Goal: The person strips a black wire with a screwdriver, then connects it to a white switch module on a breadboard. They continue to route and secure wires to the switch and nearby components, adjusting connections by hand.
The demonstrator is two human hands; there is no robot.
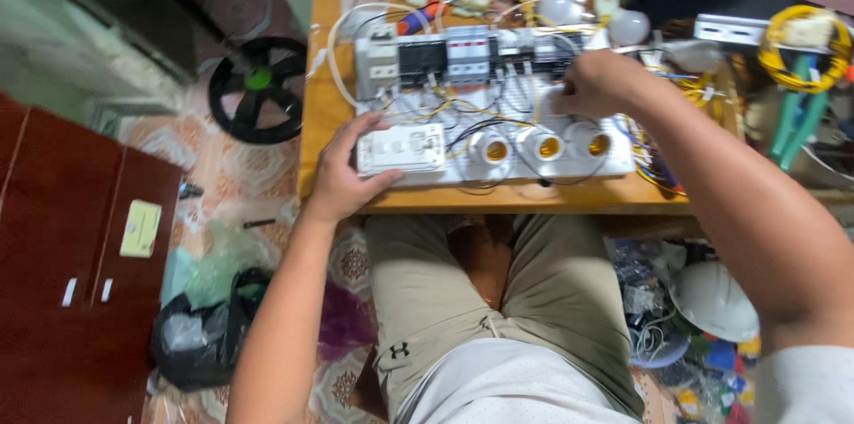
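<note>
While the person sits at a wooden table [331,113] with knees in khaki shorts [427,299] under its edge, both bare hands work on a white wiring board [498,175] that lies across the table's near edge, at about twelve o'clock from the lap.

In the head view, the left hand [342,170] rests at the board's nine o'clock end, fingers spread and pressed flat along the side and top of a white socket plate [400,149], thumb curled under its near corner; it steadies the plate rather than pinching anything. The right hand [598,84] reaches to the board's one o'clock area, fingers drawn together around a small white part [553,102]; what exactly the part is cannot be told, as the knuckles hide most of it.

Between the hands, at three o'clock from the socket plate, three round white lamp holders [544,146] with yellow centres sit in a row along the board's near edge. At twelve o'clock from them a row of circuit breakers [445,55] stands on a rail, with black, yellow and white wires [463,117] looping down to the fittings below.

Farther up the table, two white bulbs [627,26] lie just beside each other. At three o'clock, a coil of yellow cable [787,55] lies near the table's end. On the floor, a white hard hat [712,299] sits at four o'clock, a black plastic bag [200,335] at eight o'clock, a black fan [258,90] at ten o'clock, and a dark red cabinet [62,237] at nine o'clock.
</note>
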